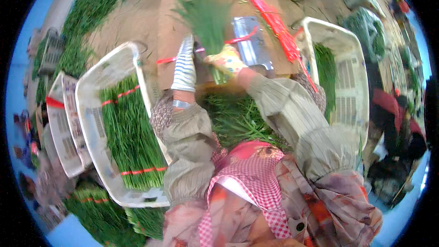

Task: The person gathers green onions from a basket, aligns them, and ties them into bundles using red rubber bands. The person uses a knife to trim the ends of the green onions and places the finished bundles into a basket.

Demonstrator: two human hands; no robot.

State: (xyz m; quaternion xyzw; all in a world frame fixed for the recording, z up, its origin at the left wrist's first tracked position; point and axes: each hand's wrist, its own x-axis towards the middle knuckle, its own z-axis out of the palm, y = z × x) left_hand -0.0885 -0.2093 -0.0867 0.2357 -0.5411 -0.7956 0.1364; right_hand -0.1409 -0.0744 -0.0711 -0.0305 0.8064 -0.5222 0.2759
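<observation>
My right hand (226,61), in a yellow patterned glove, is closed around the lower stems of a bunch of green chives (209,17). The leafy end fans out away from me and is blurred. My left hand (185,58), in a blue-and-white striped glove, is at the bunch's left side; its fingertips are not clear. A red tie strip (245,37) runs crosswise at the bunch, its other end showing left of my left hand. Both hands are over a brown board (168,13). To the right of the bunch lies a broad metal cleaver (248,46) on the board.
A bundle of red tie strips (271,17) lies along the board's right side. The left white plastic crate (89,137) holds tied chives (133,137); the right crate (358,75) holds more greens. Loose chives (236,116) lie below the board. Another person (398,120) is at far right.
</observation>
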